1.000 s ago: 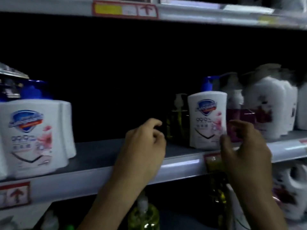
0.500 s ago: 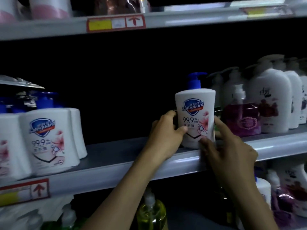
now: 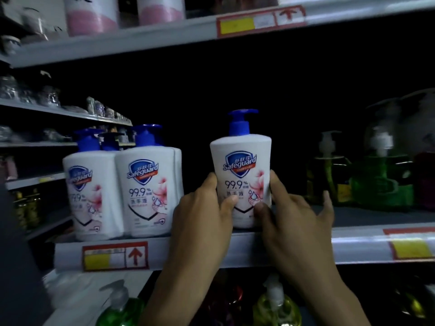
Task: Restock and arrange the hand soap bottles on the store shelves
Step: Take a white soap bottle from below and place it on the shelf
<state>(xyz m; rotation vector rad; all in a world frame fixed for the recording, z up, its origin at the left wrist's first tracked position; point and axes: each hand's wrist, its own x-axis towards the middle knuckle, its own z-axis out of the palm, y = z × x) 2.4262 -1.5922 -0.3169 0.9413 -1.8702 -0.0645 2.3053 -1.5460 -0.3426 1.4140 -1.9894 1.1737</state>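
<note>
A white Safeguard soap bottle (image 3: 242, 165) with a blue pump stands upright at the front of the middle shelf (image 3: 282, 241). My left hand (image 3: 202, 220) grips its left side, thumb across the front label. My right hand (image 3: 292, 220) holds its right side, thumb on the lower front and fingers spread behind. To the left stands a group of matching white bottles (image 3: 146, 191) with blue pumps, a gap apart from the held bottle.
Green soap bottles (image 3: 381, 180) with white pumps stand at the right of the same shelf. Pink-and-white containers (image 3: 91, 17) sit on the upper shelf. Green and yellow pump bottles (image 3: 275, 307) stand on the shelf below. Red price tags (image 3: 115, 256) line the shelf edges.
Both hands closed on the single white bottle and slid it left along the shelf, nearer the group of matching bottles. The view shifted right and up.
</note>
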